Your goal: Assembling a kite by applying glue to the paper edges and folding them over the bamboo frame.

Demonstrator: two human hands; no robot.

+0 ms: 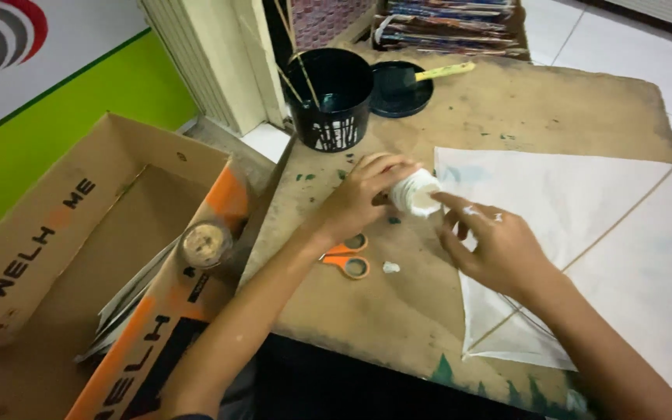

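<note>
White plastic glue pot [415, 192] tipped on its side above the worn wooden table [507, 101], left hand [359, 194] curled around it, right hand [491, 245] loosely spread, glue-smeared fingertips [451, 200] touching its mouth, thin white paper kite [585, 233] just beside, orange-handled scissors [348, 258] under the left wrist, black bucket [330, 97] and cardboard box [79, 257] farther off.

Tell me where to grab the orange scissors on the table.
Take the scissors by the orange handle loops, coming from above on the near side. The loops lie flat and exposed below the left hand; the blades run under that wrist, hidden.
</note>
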